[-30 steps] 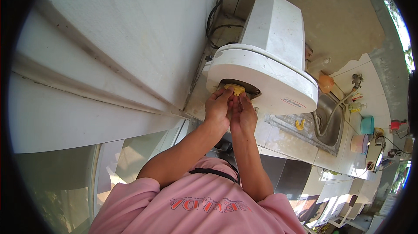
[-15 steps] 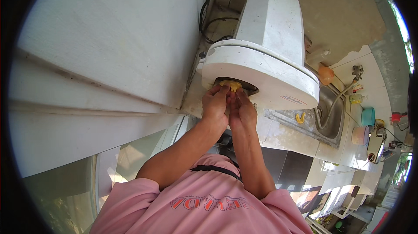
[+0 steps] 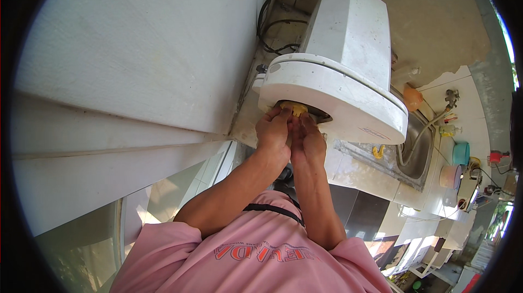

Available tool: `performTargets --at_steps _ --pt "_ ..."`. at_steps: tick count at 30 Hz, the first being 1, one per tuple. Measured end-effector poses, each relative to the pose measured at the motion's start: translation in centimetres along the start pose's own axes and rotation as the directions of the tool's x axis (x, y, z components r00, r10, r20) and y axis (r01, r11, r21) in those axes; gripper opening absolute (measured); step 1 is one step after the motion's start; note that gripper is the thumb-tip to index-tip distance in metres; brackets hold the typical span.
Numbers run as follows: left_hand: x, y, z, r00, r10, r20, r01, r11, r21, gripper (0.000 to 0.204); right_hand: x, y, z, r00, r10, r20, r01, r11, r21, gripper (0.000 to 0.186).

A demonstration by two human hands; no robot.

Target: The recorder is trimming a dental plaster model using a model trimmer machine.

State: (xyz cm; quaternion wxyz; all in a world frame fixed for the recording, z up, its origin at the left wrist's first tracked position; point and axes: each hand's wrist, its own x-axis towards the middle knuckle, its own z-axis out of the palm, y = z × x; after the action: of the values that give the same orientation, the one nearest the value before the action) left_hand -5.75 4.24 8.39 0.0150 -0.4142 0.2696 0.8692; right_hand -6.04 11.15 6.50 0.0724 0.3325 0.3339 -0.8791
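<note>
A large white machine (image 3: pixel 310 86) with a rounded housing stands on the counter in front of me. Its front has a dark opening (image 3: pixel 322 117), and a small yellow piece with a ridged edge (image 3: pixel 296 108) sits there. I cannot tell its exact kind. Both hands meet at it from below, close together. My left hand (image 3: pixel 273 131) is closed, with fingertips pinching the yellow piece's left side. Beside it, my right hand (image 3: pixel 308 137) is closed too, with fingertips on its lower right side. The fingers partly cover the piece.
A steel sink (image 3: pixel 418 154) lies to the right, with a crumpled yellow thing (image 3: pixel 378 152) on its drainboard. A hose (image 3: pixel 422 135) hangs into the basin. Teal (image 3: pixel 461 152) and pink tubs (image 3: pixel 450 176) stand beyond. Black cables (image 3: pixel 265 26) run behind the machine, beside a pale panel (image 3: pixel 141 47).
The whole view has shifted slightly, so the machine appears a little farther right. Both hands stay at the yellow piece, with only small finger movement.
</note>
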Motion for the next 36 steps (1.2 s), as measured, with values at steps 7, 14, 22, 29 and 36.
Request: performTargets --at_steps 7,14,22,29,36 --pt "0.1 0.1 0.2 0.999 -0.032 -0.023 0.032 0.999 0.006 0.015 -0.1 -0.2 0.2 1.0 -0.001 -0.023 0.001 1.0 0.006 0.016" --pt "0.1 0.2 0.3 0.997 -0.043 -0.06 0.042 0.999 -0.017 0.017 0.5 0.1 -0.3 1.0 -0.004 0.02 0.004 1.0 0.003 0.013" --pt "0.3 -0.3 0.3 0.999 -0.03 -0.034 0.027 0.998 -0.064 0.013 0.5 0.2 -0.6 0.999 -0.027 -0.018 0.027 0.999 0.036 0.018" --pt "0.4 0.1 0.3 0.997 -0.064 -0.032 0.062 0.997 -0.056 0.01 0.8 0.5 -0.6 0.999 -0.03 -0.036 0.032 0.999 0.036 0.019" --pt "0.4 0.1 0.1 0.998 -0.062 -0.014 0.062 0.998 0.0 0.012 0.4 0.3 -0.4 0.999 -0.033 -0.011 0.033 0.998 0.061 0.017"
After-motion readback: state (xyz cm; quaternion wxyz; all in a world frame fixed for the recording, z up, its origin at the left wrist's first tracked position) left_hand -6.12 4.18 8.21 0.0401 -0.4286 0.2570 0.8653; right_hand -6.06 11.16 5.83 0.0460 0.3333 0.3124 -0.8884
